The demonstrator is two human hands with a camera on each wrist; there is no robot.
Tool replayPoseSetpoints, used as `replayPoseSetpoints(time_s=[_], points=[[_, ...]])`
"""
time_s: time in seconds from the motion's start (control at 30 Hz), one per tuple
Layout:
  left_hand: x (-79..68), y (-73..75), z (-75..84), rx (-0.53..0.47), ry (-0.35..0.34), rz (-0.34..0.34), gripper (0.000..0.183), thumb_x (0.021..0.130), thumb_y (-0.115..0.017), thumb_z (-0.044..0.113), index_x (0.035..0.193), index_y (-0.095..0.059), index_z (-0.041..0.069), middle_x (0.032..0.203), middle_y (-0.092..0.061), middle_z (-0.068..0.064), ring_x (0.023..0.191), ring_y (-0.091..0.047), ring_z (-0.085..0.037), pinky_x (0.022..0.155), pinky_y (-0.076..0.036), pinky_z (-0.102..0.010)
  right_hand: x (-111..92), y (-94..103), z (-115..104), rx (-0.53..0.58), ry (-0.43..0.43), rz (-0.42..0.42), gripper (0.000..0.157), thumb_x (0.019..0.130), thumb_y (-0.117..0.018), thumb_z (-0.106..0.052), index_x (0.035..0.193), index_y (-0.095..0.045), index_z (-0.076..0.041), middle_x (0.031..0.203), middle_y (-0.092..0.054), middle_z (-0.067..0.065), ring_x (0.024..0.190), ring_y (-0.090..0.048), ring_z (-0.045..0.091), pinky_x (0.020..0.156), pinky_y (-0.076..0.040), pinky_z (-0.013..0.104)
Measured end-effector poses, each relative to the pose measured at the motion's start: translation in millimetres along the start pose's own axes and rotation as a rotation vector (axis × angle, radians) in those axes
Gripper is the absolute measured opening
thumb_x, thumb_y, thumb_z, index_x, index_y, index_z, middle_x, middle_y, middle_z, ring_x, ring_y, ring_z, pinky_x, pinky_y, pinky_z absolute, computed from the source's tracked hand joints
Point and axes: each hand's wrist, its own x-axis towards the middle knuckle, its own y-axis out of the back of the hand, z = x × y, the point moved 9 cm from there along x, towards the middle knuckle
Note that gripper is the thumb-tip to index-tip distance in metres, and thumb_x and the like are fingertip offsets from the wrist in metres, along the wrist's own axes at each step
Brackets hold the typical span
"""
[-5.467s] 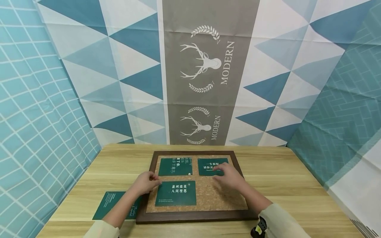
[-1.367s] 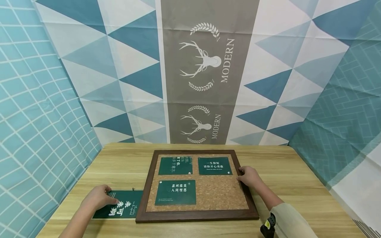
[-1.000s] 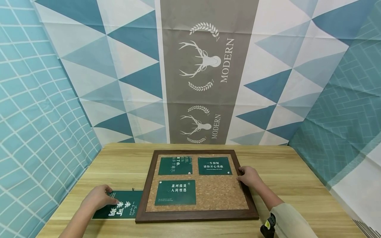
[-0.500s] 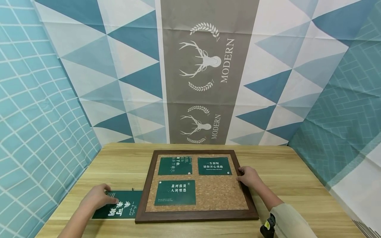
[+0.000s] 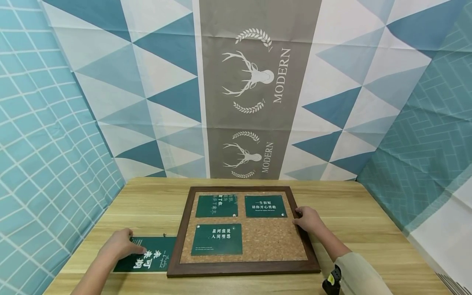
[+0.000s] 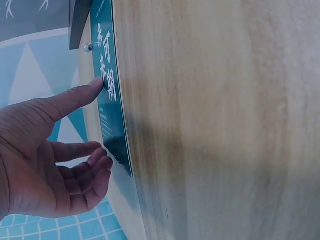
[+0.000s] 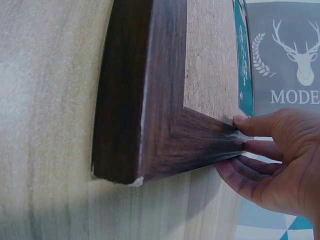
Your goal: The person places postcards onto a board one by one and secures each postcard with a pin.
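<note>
My left hand (image 5: 119, 245) is at a green card (image 5: 156, 265) with white writing, flat on the table left of the framed cork board (image 5: 274, 241). In the left wrist view its thumb rests on the card (image 6: 114, 111), with loosely bent fingers near the card's end. My right hand (image 5: 309, 219) grips the board's dark wooden frame (image 7: 165, 135) on its right side, thumb on top and fingers along the outer side. Three green cards lie on the cork: upper left (image 5: 207, 205), upper right (image 5: 258, 211) and lower left (image 5: 217, 245). Small clear pins sit at some of their corners.
A small clear pin (image 6: 89, 48) lies on the table (image 5: 147, 209) beside the loose card's far edge. Bare cork shows at the board's lower right. Patterned cloth (image 5: 243, 90) hangs behind the table and at both sides.
Since the oldest frame, my left hand has moved from the lower left card to the loose card, my right from the upper right card to the frame. Lately both hands stay nearly still.
</note>
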Motion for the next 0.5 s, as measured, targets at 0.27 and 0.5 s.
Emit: replayPoseSetpoints(time_s=[0.27, 0.5], points=[[-4.4, 2.1, -3.6, -0.016, 0.020, 0.012, 0.093, 0.060, -0.083, 0.048, 0.110, -0.049, -0.022, 0.094, -0.054, -0.030, 0.084, -0.053, -0.034, 0.072, -0.048, -0.046, -1.2, -1.1, -1.0, 0.003, -0.003, -0.004, 0.046, 0.085, -0.064, -0.007, 0.124, -0.052, 0.013, 0.124, -0.053, 0.033, 0.115, -0.050, 0.047, 0.088, -0.049, 0.050], [-3.8, 3.1, -3.1, -0.024, -0.002, 0.018, 0.097, 0.057, -0.085, 0.049, 0.109, -0.048, -0.024, 0.095, -0.054, -0.033, 0.085, -0.055, -0.036, 0.077, -0.049, -0.049, -2.5, -1.0, -1.8, 0.004, -0.006, -0.001, 0.045, 0.085, -0.065, -0.007, 0.124, -0.052, 0.013, 0.123, -0.053, 0.033, 0.114, -0.051, 0.046, 0.087, -0.049, 0.049]])
